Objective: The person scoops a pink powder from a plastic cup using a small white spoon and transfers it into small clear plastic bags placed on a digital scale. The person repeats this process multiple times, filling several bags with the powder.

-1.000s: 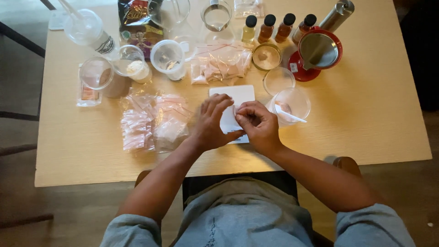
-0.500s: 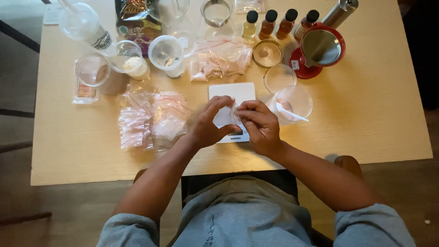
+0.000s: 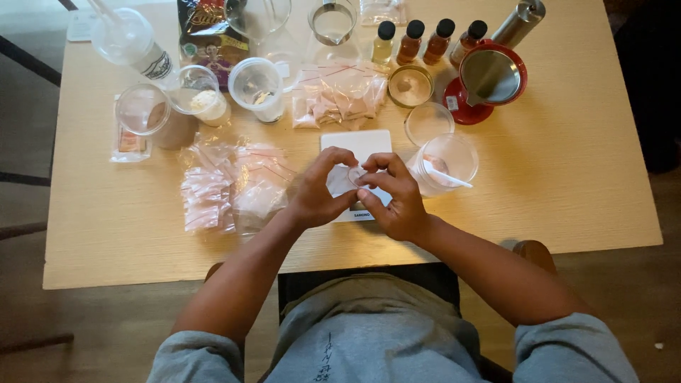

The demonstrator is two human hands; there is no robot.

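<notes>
Left hand (image 3: 317, 191) & right hand (image 3: 394, 195) both pinching 1 small clear zip bag (image 3: 350, 177) over white scale (image 3: 362, 145), near surface's front edge; bag looks mid-seal; filled pink bags (image 3: 220, 191) piled left, more (image 3: 340, 99) toward back edge.

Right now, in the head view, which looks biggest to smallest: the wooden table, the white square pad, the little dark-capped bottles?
1. wooden table
2. white square pad, partly hidden by both hands
3. any dark-capped bottle; the four look alike in size.
</notes>
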